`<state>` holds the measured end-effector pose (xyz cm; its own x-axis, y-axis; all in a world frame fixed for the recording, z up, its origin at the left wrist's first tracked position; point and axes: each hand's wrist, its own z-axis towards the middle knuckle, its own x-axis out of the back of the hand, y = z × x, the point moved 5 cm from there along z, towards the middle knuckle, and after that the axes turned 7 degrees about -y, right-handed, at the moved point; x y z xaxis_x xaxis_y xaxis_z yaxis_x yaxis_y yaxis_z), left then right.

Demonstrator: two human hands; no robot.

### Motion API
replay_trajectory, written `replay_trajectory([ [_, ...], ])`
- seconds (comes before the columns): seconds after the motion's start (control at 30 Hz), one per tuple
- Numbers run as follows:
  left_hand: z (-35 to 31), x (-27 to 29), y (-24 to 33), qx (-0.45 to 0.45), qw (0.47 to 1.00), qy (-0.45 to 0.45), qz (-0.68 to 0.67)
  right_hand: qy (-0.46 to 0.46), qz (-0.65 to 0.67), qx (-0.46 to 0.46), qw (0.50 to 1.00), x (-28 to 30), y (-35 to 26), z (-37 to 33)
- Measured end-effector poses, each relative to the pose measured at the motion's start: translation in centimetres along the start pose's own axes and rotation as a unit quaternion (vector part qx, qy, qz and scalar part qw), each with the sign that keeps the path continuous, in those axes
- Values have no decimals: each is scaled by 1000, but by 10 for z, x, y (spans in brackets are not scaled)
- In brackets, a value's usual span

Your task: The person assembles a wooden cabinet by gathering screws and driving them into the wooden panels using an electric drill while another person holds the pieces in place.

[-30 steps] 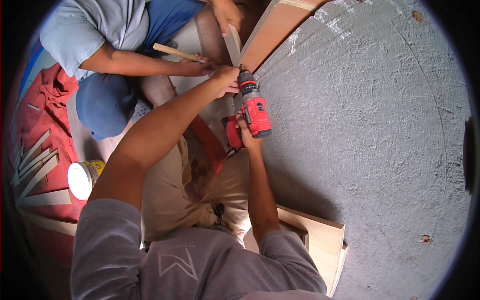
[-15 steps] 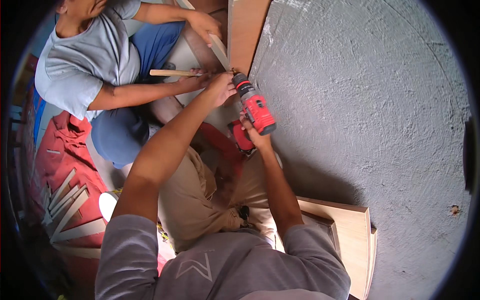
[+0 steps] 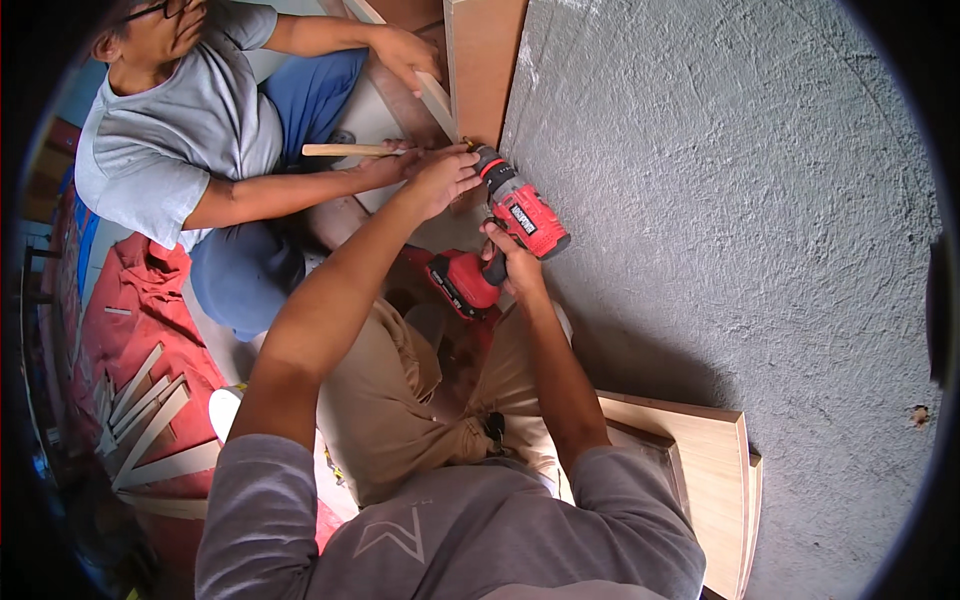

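Observation:
My right hand [image 3: 516,262] is closed around the grip of a red and black cordless drill [image 3: 528,215]. Its battery shows at the lower left, and its chuck points up and left toward the bottom corner of an upright brown wooden panel [image 3: 484,75]. Beside the chuck is my left hand [image 3: 447,180], its fingers stretched out toward the drill's nose and seeming to touch it. The bit's tip is small and partly hidden near the panel's corner. Just left of my fingers, a co-worker's hand [image 3: 395,165] holds a pale wooden stick [image 3: 345,150].
A rough grey wall [image 3: 720,200] rises close on my right. Wooden boards [image 3: 690,440] lean at its foot. The co-worker [image 3: 190,130] crouches at the left, other hand on a wooden edge. Several wood strips [image 3: 150,420] lie on a red cloth [image 3: 150,300].
The drill has rolled in my right hand, so its side and battery now show more. My left hand's fingers have straightened a little beside the chuck. The co-worker's head has come further into view.

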<state>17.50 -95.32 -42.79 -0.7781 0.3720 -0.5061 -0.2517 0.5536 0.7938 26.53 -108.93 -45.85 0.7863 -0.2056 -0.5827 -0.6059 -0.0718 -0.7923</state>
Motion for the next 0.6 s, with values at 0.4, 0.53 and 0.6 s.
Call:
replay_trajectory([
  [0.4, -1, -18, -6, 89, 993, -78, 26, 0, -34, -21, 999, 10, 7, 3],
  [0.53, 0, -15, -7, 79, 994, -72, 35, 4, -44, -45, 998, 17, 14, 5],
  [0.6, 1, -18, -8, 78, 993, -73, 39, -2, -47, -31, 998, 20, 16, 6],
])
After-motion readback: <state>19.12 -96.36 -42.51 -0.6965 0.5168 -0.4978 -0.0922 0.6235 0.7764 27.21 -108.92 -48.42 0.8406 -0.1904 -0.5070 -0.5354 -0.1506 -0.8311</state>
